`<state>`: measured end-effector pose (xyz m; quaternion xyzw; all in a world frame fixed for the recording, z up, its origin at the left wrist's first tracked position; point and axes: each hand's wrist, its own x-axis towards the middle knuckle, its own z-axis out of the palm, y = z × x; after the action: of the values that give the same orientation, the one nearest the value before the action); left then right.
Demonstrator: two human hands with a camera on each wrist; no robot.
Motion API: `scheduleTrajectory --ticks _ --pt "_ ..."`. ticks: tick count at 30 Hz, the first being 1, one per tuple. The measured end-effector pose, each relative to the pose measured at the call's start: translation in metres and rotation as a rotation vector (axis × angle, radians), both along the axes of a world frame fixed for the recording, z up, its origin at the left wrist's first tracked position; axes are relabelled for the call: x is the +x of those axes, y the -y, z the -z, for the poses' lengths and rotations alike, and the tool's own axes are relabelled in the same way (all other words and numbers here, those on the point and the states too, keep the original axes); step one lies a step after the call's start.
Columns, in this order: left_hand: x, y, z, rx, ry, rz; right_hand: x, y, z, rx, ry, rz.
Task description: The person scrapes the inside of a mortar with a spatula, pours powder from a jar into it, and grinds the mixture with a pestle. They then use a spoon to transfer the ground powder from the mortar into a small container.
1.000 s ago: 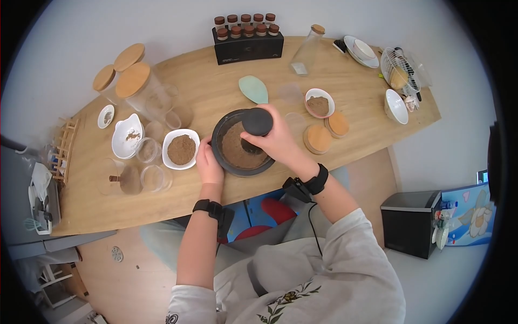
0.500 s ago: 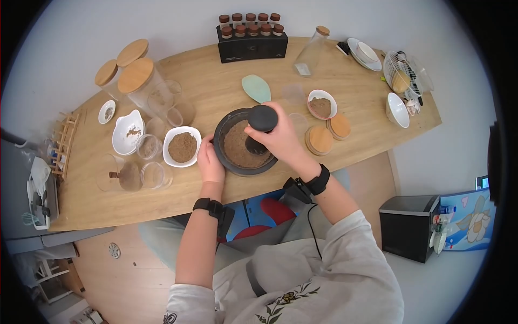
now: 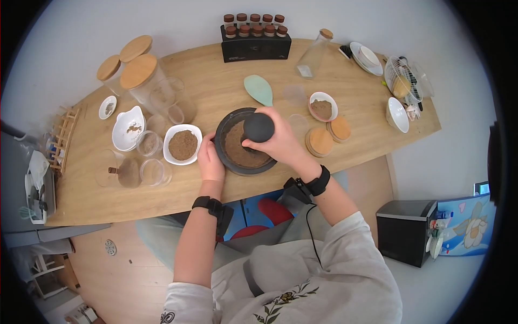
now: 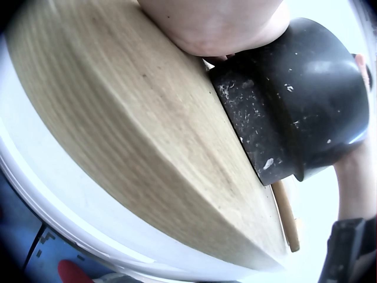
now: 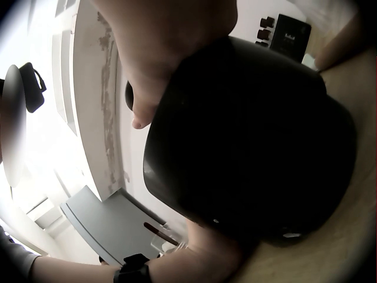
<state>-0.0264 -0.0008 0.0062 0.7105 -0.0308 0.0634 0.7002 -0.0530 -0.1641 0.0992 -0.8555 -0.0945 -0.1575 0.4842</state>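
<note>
A dark mortar (image 3: 222, 153) with brown powder (image 3: 236, 146) inside stands near the front edge of the wooden table. My right hand (image 3: 282, 141) grips a black pestle (image 3: 259, 128) by its thick rounded top, thumb across the near side. The pestle's lower end is down in the powder, mostly hidden by its top and the hand. My left hand (image 3: 211, 162) holds the mortar's outer left side, fingers along the wall below the rim. In the left wrist view the mortar's black wall (image 4: 318, 94) shows pale scuffs and a narrower base on the table.
Left of the mortar are a white bowl of brown powder (image 3: 183, 144), a white ear-shaped dish (image 3: 128, 129) and several clear jars (image 3: 152, 171). Rightward lie wooden lids (image 3: 319, 141) and a smaller powder bowl (image 3: 323, 106). A green spoon-shaped piece (image 3: 258, 89) and spice rack (image 3: 255, 49) are behind.
The pestle's top swung slightly to the right, then back left and toward the person, with the right hand on it. The left hand stays at the mortar. The head view shifted slightly.
</note>
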Motion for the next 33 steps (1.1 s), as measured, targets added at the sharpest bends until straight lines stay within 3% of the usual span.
scheduleTrajectory --ticks 6,9,12,15,18,21,24,27,30,33 --pt "0.000 0.000 0.002 -0.043 -0.006 0.009 -0.001 0.001 0.012 0.295 -0.068 -0.036" --pt "0.001 -0.002 0.001 0.003 0.014 0.006 -0.003 -0.002 -0.001 0.056 -0.022 0.010" --pt "0.001 -0.001 0.001 0.026 0.062 -0.022 -0.002 0.001 0.013 0.335 -0.052 -0.042" --pt "-0.002 -0.001 -0.006 0.048 0.056 -0.021 -0.001 0.004 0.007 0.085 -0.088 -0.075" --pt "-0.001 -0.001 -0.007 0.047 0.060 -0.013 -0.002 0.002 0.020 0.308 -0.018 -0.010" --pt "-0.002 0.000 -0.007 0.037 0.049 -0.026 0.003 0.003 0.015 0.335 -0.093 -0.021" --pt "-0.001 -0.001 -0.006 0.055 0.066 -0.030 0.004 0.002 0.008 0.163 -0.104 0.011" --pt "0.000 -0.002 -0.004 0.097 0.088 -0.043 0.005 0.003 0.020 0.431 0.000 -0.031" --pt "-0.001 0.000 -0.004 0.058 0.078 -0.048 0.007 0.008 0.008 0.247 -0.185 -0.084" --pt "-0.001 -0.001 -0.004 0.084 0.083 -0.050 0.009 0.008 0.005 0.125 -0.171 -0.106"
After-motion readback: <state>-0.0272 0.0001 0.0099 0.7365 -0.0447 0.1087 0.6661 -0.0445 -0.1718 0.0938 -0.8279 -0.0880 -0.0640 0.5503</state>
